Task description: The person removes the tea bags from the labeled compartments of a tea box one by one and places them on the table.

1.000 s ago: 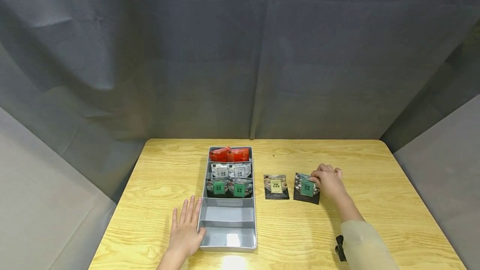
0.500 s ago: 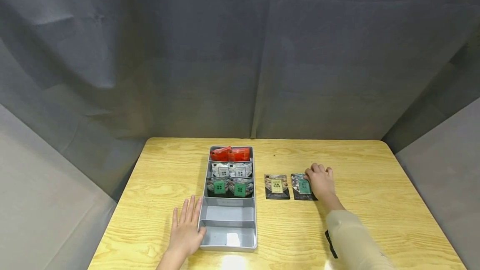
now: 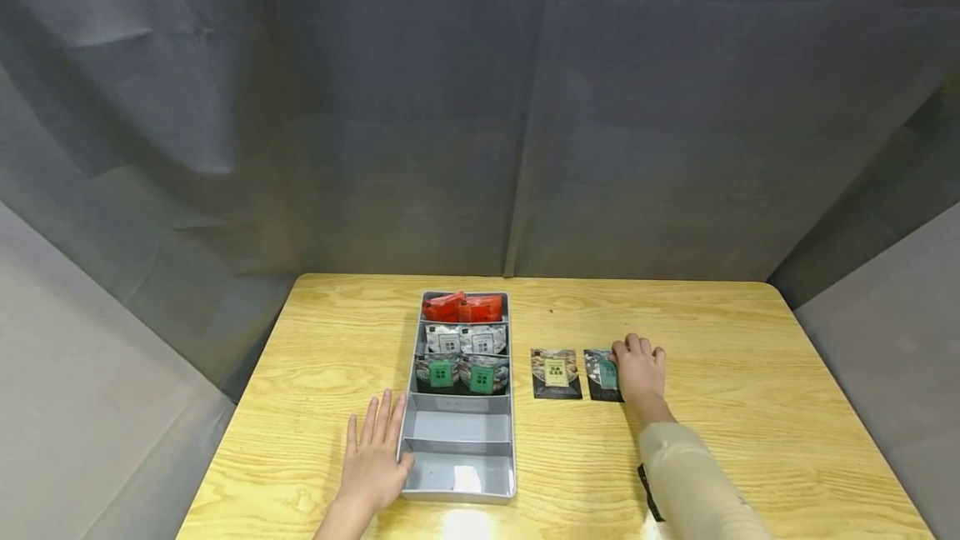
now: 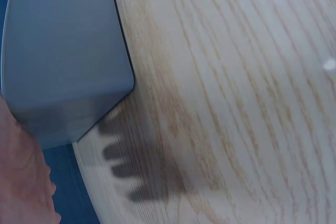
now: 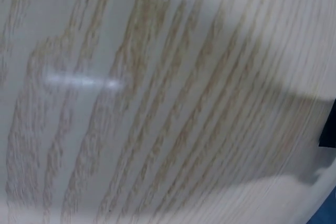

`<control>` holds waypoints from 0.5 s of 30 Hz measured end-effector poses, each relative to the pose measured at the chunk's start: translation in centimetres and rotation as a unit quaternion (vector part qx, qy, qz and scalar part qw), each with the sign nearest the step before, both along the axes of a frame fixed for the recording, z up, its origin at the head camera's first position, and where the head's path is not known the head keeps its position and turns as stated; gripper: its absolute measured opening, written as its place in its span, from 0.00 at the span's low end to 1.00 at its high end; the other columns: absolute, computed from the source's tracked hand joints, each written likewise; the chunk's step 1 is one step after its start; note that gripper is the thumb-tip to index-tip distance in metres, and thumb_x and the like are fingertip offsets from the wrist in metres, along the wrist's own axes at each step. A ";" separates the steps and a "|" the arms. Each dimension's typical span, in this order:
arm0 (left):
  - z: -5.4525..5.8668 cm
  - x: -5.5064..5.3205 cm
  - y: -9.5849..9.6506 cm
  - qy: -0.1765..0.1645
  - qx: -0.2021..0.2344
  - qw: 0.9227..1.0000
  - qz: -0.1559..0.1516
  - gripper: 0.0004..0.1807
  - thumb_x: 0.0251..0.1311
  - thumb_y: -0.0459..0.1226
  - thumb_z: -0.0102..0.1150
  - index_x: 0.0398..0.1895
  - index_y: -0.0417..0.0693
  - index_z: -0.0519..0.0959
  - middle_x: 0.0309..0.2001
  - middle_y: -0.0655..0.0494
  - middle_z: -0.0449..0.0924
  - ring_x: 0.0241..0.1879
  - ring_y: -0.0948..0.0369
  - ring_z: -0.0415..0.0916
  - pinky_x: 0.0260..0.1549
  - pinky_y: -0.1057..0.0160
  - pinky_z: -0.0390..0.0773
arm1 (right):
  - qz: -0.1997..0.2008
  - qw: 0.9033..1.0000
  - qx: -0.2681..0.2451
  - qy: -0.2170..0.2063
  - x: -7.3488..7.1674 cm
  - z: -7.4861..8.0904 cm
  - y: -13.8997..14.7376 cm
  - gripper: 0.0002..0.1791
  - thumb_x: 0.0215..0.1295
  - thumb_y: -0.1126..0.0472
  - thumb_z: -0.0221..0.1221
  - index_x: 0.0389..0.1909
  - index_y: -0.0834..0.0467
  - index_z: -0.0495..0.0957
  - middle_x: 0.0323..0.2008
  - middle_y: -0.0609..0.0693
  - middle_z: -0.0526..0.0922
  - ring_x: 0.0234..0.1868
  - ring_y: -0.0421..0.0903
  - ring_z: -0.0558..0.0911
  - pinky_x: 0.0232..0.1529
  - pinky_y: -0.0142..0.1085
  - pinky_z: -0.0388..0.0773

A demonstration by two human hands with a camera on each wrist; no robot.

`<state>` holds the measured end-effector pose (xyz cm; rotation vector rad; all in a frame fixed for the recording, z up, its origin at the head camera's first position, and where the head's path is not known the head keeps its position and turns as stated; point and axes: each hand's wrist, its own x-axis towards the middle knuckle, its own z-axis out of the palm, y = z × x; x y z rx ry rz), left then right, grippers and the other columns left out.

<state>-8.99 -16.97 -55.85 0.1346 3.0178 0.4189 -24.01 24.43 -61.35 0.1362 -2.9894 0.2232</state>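
Well — left fingers (image 3: 383, 417) straight (by tray (image 3: 514, 448))

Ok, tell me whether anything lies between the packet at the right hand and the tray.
Yes: the yellow-labelled packet lies between the tray and the packet at the right hand; nothing else visible does.

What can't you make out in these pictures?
Head view: the rightmost packet, partly hidden by the right hand; fine print on the yellow-labelled packet, too small.
Left wrist view: most of the left hand, cut off by the left edge.
Right wrist view: the black thing, unidentifiable, cut off by the right edge.
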 end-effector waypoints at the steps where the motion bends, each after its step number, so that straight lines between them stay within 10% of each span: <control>1: 0.0 0.0 0.0 0.001 0.002 1.000 0.000 0.41 0.56 0.45 0.48 0.72 0.48 0.44 0.72 0.46 0.36 0.70 0.47 0.32 0.64 0.43 0.25 | -0.002 1.000 -0.002 -0.002 0.0 0.0 -0.1 0.13 0.66 0.55 0.49 0.45 0.59 0.73 0.44 0.57 0.66 0.46 0.57 0.64 0.47 0.56 0.57; 15: 0.1 0.0 0.1 0.008 -0.001 1.000 0.003 0.41 0.55 0.44 0.48 0.71 0.47 0.46 0.72 0.46 0.39 0.70 0.46 0.35 0.64 0.42 0.29 | -0.010 1.000 -0.009 -0.018 0.1 0.4 0.1 0.15 0.66 0.54 0.49 0.48 0.58 0.72 0.47 0.59 0.67 0.51 0.60 0.64 0.48 0.58 0.57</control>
